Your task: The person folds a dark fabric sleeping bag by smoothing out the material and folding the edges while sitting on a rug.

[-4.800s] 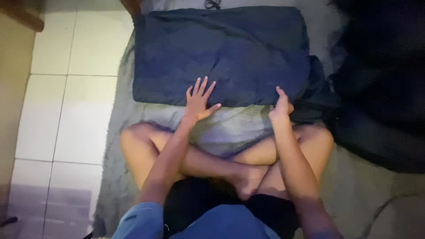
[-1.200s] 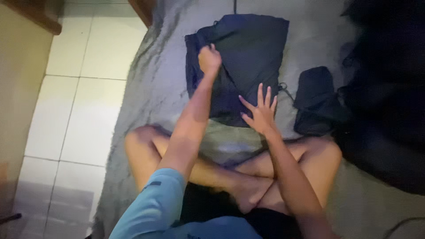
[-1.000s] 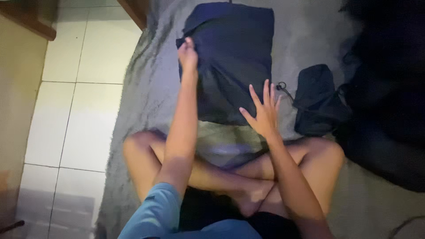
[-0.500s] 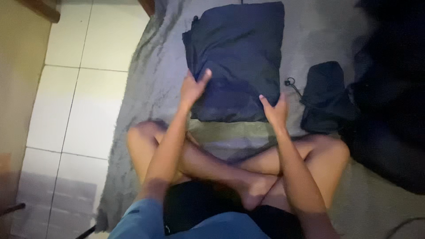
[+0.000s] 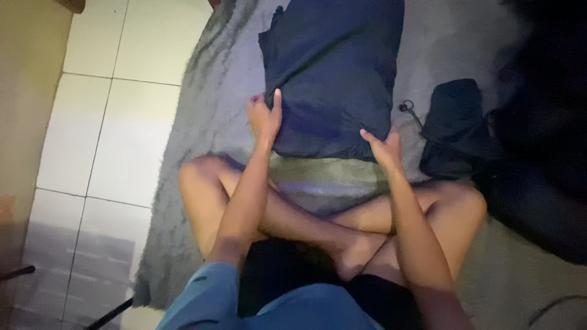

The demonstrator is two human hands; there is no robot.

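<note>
A folded dark blue garment (image 5: pixel 333 73) lies on the grey rug (image 5: pixel 214 110) in front of my crossed legs. My left hand (image 5: pixel 265 116) grips its near left corner, thumb on top of the cloth. My right hand (image 5: pixel 382 146) holds the near right corner at the bottom edge. Both hands pinch the fabric. The garment's far end runs out of view at the top.
A small black drawstring pouch (image 5: pixel 455 125) lies to the right of the garment. A dark heap of cloth (image 5: pixel 544 122) fills the right side. White floor tiles (image 5: pixel 104 110) lie left of the rug, with a beige wall (image 5: pixel 24 122) beyond.
The wide garment has been folded into a narrower stack. My left hand came back from the far edge, and both hands now grip the near corners.
</note>
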